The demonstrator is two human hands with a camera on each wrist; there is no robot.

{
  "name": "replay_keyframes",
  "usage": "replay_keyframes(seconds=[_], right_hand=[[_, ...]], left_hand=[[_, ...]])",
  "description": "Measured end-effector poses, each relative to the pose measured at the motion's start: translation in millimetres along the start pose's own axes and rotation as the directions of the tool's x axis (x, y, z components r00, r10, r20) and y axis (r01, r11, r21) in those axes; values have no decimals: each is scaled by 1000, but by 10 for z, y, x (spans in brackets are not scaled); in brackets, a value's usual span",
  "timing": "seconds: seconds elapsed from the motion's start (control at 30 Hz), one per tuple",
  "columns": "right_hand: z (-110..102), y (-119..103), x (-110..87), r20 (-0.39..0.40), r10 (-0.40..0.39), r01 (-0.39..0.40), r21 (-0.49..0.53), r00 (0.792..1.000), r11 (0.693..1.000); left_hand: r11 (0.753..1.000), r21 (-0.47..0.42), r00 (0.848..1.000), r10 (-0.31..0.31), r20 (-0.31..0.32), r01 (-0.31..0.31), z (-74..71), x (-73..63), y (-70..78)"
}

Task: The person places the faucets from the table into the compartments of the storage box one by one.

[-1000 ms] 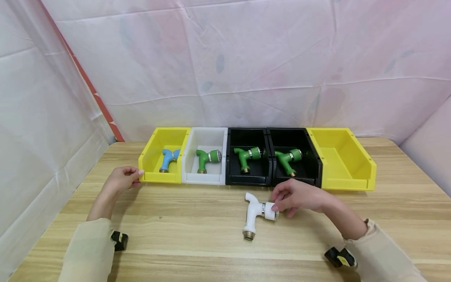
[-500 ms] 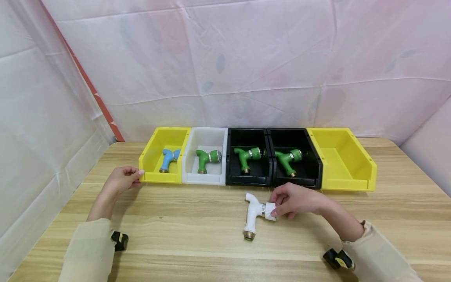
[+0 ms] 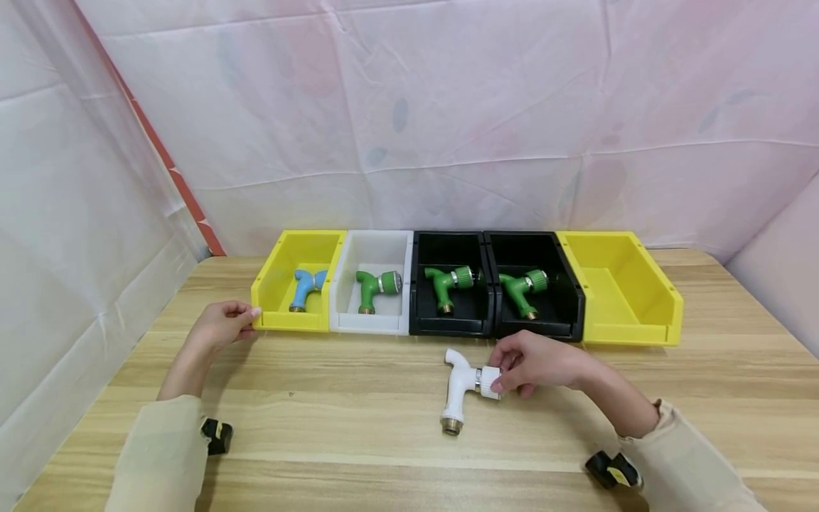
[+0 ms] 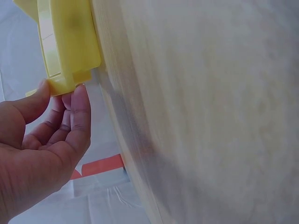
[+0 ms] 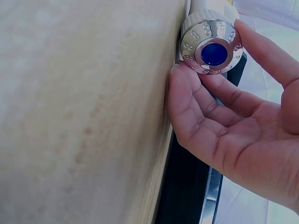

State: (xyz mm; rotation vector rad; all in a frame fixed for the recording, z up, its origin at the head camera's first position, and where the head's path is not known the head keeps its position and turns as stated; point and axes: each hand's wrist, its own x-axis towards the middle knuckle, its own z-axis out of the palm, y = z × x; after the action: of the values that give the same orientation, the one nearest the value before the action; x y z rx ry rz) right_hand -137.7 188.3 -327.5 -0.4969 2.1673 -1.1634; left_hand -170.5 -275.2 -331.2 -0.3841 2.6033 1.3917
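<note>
A white tap [image 3: 457,387] with a brass threaded end lies on the wooden table in front of the bins. My right hand [image 3: 540,363] holds its ribbed knob between thumb and fingers. In the right wrist view the knob's chrome face [image 5: 212,46] shows a blue centre, with the thumb on one side and fingertips on the other. At the left end of the row, my left hand [image 3: 222,326] pinches the front corner of a yellow bin [image 3: 296,322], thumb on the rim and fingers under it in the left wrist view. A blue tap [image 3: 306,290] lies in that bin.
Beside it stand a white bin [image 3: 369,324] and two black bins [image 3: 451,328], each with a green tap [image 3: 377,290]. Another yellow bin [image 3: 630,334] ends the row at the right. A pale cloth [image 3: 397,107] hangs close behind. The table [image 3: 320,427] runs toward the front.
My right hand has shifted slightly left and closed its fingers in on the white tap's knob. The tap and my left hand have stayed in place.
</note>
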Motion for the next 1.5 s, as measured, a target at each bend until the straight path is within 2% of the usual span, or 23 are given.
replay_keyframes(seconds=[0.33, 0.87, 1.23, 1.5], right_hand=[[-6, -13, -13, -1, -11, 11, 27, 1000, 1000], [-33, -49, -63, -66, 1, 4, 69, 998, 998], [-41, -57, -71, -93, -38, 48, 98, 995, 994], [-34, -74, -75, -143, -63, 77, 94, 988, 993]], left_hand=[[1000, -4, 1000, 3, 4, -3, -2, 4, -9], [1000, -7, 1000, -2, 12, 2, -8, 18, -15], [1000, -11, 1000, -3, 13, 3, -8, 9, -13], [1000, -16, 1000, -7, 7, 7, -5, 17, -15]])
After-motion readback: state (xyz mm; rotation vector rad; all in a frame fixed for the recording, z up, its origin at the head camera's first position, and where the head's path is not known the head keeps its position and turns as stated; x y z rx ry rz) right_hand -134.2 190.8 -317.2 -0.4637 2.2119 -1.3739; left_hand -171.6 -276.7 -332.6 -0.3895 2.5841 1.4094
